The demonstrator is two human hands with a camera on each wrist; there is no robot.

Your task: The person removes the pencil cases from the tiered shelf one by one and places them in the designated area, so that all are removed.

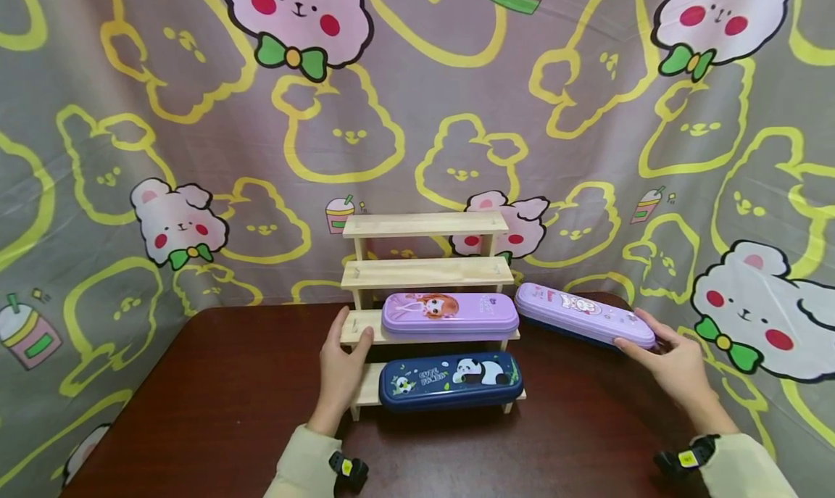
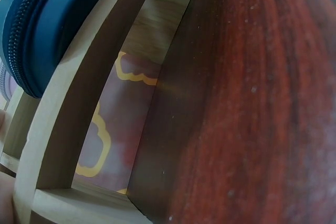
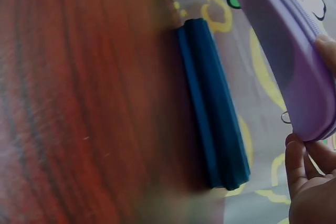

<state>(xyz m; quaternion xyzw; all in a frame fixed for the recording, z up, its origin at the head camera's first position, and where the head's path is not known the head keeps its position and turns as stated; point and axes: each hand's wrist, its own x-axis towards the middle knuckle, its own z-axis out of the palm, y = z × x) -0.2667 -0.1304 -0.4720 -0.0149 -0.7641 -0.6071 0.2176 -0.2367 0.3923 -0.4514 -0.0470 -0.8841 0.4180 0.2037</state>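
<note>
A wooden stepped shelf [image 1: 425, 225] stands at the middle of the dark red table [image 1: 228, 396]. A purple pencil case with a girl print [image 1: 449, 313] lies on its second tier from the bottom. On the bottom tier lies a navy panda case [image 1: 450, 380], also seen in the left wrist view [image 2: 47, 19]. My left hand [image 1: 341, 357] rests with straight fingers on the shelf's left end, thumb beside the girl-print case. My right hand [image 1: 646, 343] grips the near end of a second purple case [image 1: 583, 313], tilted just above a dark blue case [image 3: 212, 114] on the table.
A cartoon bear cloth [image 1: 457, 121] hangs close behind the shelf and round both sides. The shelf's two upper tiers, one [image 1: 427, 272] below the other, hold nothing. The table's front edge is out of sight below.
</note>
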